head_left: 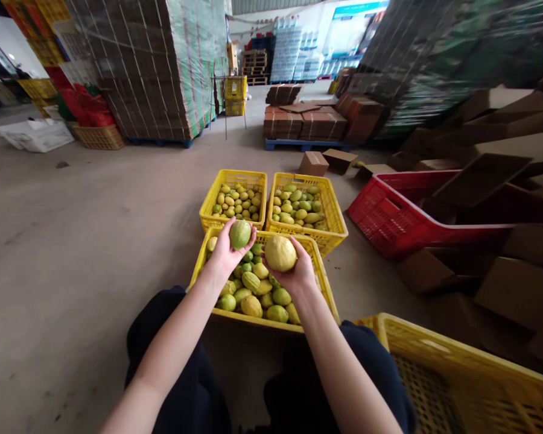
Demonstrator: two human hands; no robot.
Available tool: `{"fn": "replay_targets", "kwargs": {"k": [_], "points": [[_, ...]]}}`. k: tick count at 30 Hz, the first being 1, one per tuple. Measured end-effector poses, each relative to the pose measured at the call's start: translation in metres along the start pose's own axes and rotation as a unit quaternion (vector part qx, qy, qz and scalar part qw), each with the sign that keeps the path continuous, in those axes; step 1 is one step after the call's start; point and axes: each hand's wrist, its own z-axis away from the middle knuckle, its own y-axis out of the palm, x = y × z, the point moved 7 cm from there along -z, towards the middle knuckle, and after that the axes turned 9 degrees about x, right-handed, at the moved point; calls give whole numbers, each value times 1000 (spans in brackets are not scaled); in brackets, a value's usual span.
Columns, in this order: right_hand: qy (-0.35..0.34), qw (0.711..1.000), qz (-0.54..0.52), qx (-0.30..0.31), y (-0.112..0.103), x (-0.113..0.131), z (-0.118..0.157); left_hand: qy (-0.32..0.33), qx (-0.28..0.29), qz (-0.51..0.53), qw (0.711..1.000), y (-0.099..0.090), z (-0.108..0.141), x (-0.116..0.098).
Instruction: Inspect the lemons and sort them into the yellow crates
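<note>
My left hand [228,250] holds a smooth green lemon [240,234] on its palm, with the fingers curled behind it. In my right hand [301,271] rests a larger, rounder yellow lemon [280,254] with a bumpy skin. Both hands are raised side by side over a yellow plastic crate [259,322] in front of my knees. Several green and yellow lemons [251,306] lie loose in this crate, some of them ribbed. My forearms and hands hide part of its contents.
Behind stand two more yellow crates, the left one [203,212] and the right one [337,224], both holding similar fruit. An open yellow crate [434,334] is by my right knee. To the right are a red crate [375,211] and cardboard boxes [509,289]. Wrapped pallet stacks [140,66] rise behind.
</note>
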Motion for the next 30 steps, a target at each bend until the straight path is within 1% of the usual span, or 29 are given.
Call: {"fn": "replay_targets", "kwargs": {"k": [5,8,12,17,19,22,24,27,30], "points": [[6,1000,29,9,7,1,4,-15,32,14,999,3,1,1],[-9,1000,12,14,8,2,4,-22,52,16,998,6,1,1],[-25,1000,-15,3,5,2,0,-30,32,15,999,3,1,2],[-17,999,-34,-9,2,1,2,-9,18,27,999,3,1,0],[-34,998,-45,-15,2,4,5,-7,19,21,1000,4,2,-1],[-77,995,-64,-13,4,11,8,-24,22,10,999,4,3,1],[-88,994,-64,-8,5,14,9,-31,14,6,999,2,3,2],[-65,996,-58,-4,4,13,6,-34,2,6,999,-3,3,3],[-48,997,-64,4,0,10,1,-44,9,16,999,-4,1,6]]}}
